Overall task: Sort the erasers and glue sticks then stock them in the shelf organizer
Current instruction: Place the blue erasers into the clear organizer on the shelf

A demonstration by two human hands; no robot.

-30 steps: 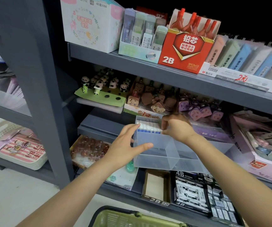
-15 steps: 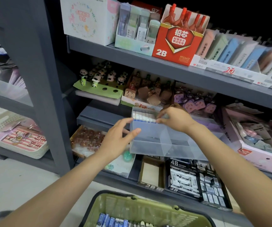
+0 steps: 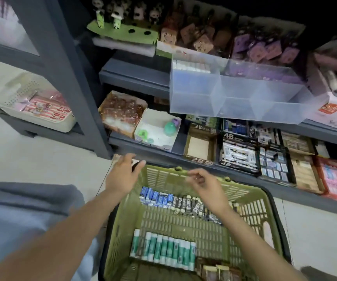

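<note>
A green plastic basket (image 3: 157,177) stands on the floor below me. Inside lie a row of blue erasers (image 3: 156,196), a row of black 2B erasers (image 3: 190,205) and a row of green-and-white glue sticks (image 3: 163,251). The clear shelf organizer (image 3: 230,98) sits on the middle shelf with white erasers (image 3: 191,65) in its back left compartment. My left hand (image 3: 123,175) hovers open over the basket's far left corner. My right hand (image 3: 202,186) hangs over the erasers with loosely curled fingers, holding nothing.
Below the organizer, the bottom shelf holds an empty 2B box (image 3: 201,147), a 4B eraser box (image 3: 239,155) and more eraser boxes to the right. A white box with green toys (image 3: 157,130) and a white tray (image 3: 32,104) lie left. Grey clothing fills the lower left.
Both hands left the organizer and dropped down to the basket. My view tilted down, bringing the basket's contents into sight.
</note>
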